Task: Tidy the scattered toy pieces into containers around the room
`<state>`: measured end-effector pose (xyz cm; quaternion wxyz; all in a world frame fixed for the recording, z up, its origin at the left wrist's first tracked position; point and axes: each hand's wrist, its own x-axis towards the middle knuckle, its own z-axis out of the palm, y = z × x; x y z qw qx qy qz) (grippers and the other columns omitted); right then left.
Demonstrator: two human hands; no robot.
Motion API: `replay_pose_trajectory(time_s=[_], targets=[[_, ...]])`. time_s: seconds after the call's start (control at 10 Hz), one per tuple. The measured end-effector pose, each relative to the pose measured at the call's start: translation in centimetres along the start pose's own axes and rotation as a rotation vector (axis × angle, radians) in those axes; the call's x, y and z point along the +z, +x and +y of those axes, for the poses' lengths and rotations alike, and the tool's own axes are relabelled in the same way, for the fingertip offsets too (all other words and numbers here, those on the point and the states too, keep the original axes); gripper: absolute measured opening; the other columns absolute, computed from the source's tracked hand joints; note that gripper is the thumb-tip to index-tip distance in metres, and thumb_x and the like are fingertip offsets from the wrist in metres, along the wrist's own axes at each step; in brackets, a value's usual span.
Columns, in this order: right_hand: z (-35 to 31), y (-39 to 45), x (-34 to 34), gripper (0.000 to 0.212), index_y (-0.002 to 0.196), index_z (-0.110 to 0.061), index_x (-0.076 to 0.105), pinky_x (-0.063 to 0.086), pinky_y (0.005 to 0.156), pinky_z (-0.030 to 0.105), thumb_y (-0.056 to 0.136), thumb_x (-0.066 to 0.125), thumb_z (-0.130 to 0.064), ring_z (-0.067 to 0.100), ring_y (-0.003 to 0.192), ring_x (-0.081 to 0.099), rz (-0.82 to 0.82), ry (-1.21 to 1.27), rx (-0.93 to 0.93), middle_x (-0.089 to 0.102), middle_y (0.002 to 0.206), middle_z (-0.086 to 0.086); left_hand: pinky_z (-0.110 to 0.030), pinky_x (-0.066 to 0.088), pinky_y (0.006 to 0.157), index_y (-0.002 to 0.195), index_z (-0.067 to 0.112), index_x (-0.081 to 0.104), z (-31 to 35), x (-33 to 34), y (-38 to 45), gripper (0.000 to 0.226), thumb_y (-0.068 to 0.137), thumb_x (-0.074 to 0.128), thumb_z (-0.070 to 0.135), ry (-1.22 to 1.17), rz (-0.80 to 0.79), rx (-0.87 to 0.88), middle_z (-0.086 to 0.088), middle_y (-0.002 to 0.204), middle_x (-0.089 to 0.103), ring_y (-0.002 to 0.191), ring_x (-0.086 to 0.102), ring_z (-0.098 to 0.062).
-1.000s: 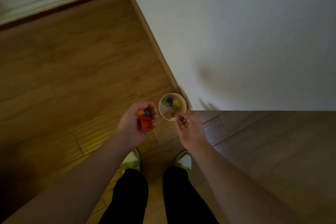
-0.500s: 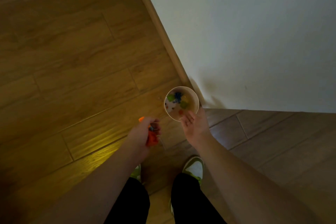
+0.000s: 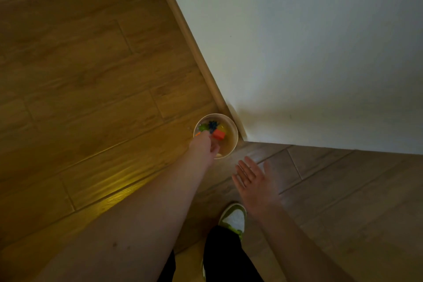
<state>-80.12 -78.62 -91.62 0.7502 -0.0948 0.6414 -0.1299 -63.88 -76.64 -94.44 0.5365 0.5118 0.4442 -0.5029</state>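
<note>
1. The setting is a dim room corner: a wood-plank floor [image 3: 91,75], a white wall [image 3: 309,41] jutting out as a corner, and a pale skirting board [image 3: 190,36] along its foot.
2. The toy pieces sit inside a small round paper bowl [image 3: 232,142] that stands on the floor just beside the wall corner. I count four clearly: one orange-red block [image 3: 219,134], one dark blue bumpy piece [image 3: 212,125], one yellow piece [image 3: 223,128] and one green piece [image 3: 202,128]. A sliver of orange [image 3: 197,134] shows at the rim by the knuckles; whether it is a separate piece I cannot tell.
3. Handling, as a judgement: the pieces look like small hard plastic, light and stiff, not fragile, somewhat slick. Each is best pinched across its flat sides, or several scooped in a palm. The bowl looks thin and light, easy to tip or shove; take it by the rim or cup its wall.
4. The left hand [image 3: 203,145] reaches over the near rim of the bowl, fingers pointing down into it. Whether they pinch anything is hidden by the back of the hand.
5. The right hand [image 3: 254,184] hovers near the bowl, apart from it, palm flat, fingers straight and spread, holding nothing.
6. One green-and-white shoe [image 3: 233,217] and two black trouser legs [image 3: 229,256] show below.
</note>
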Motion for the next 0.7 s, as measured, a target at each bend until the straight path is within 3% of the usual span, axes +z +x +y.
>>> replay_pose_trajectory(time_s=[0.1, 0.2, 0.3, 0.5, 0.7], targets=[[-0.1, -0.2, -0.7, 0.060, 0.141, -0.010, 0.045, 0.033, 0.107, 0.040, 0.100, 0.028, -0.050, 0.025, 0.131, 0.043, -0.015, 0.013, -0.005, 0.050, 0.142, 0.011, -0.026, 0.052, 0.082, 0.136, -0.004, 0.042, 0.1, 0.0, 0.5, 0.039, 0.099, 0.046, 0.004, -0.141, 0.044, -0.041, -0.030, 0.137, 0.044, 0.074, 0.052, -0.012], [-0.3, -0.6, -0.6, 0.059, 0.141, -0.009, 0.045, 0.031, 0.109, 0.040, 0.101, 0.028, -0.049, 0.026, 0.134, 0.042, -0.032, 0.020, 0.001, 0.051, 0.141, 0.011, -0.037, 0.055, 0.091, 0.117, 0.004, 0.049, 0.0, -0.2, 1.0, 0.025, 0.094, 0.054, 0.007, 0.081, 0.025, 0.024, -0.020, 0.122, 0.053, 0.108, 0.057, -0.028], [-0.4, -0.8, -0.5, 0.056, 0.137, -0.009, 0.049, 0.034, 0.109, 0.041, 0.101, 0.030, -0.048, 0.026, 0.132, 0.045, -0.027, 0.032, -0.013, 0.054, 0.138, 0.011, -0.036, 0.054, 0.089, 0.114, 0.003, 0.050, 0.2, -0.3, 1.3, 0.022, 0.093, 0.055, 0.007, 0.149, -0.001, 0.023, -0.018, 0.118, 0.057, 0.106, 0.058, -0.027], [-0.1, -2.9, 0.6, 0.053, 0.136, -0.009, 0.050, 0.038, 0.105, 0.040, 0.101, 0.032, -0.045, 0.025, 0.126, 0.050, -0.029, 0.026, -0.020, 0.057, 0.134, 0.010, -0.042, 0.054, 0.090, 0.127, 0.008, 0.050, 0.1, -1.3, -2.0, 0.034, 0.097, 0.053, 0.023, 0.294, -0.032, 0.024, -0.016, 0.115, 0.059, 0.107, 0.060, -0.028], [-0.7, -8.0, 2.7, 0.052, 0.136, -0.009, 0.050, 0.042, 0.101, 0.040, 0.101, 0.035, -0.043, 0.025, 0.120, 0.055, -0.079, -0.031, -0.013, 0.060, 0.131, 0.010, -0.038, 0.055, 0.080, 0.121, 0.007, 0.049, 1.9, -5.4, -6.7, 0.028, 0.100, 0.043, 0.025, 0.443, 0.053, 0.134, -0.015, 0.109, 0.063, 0.098, 0.063, -0.026]])
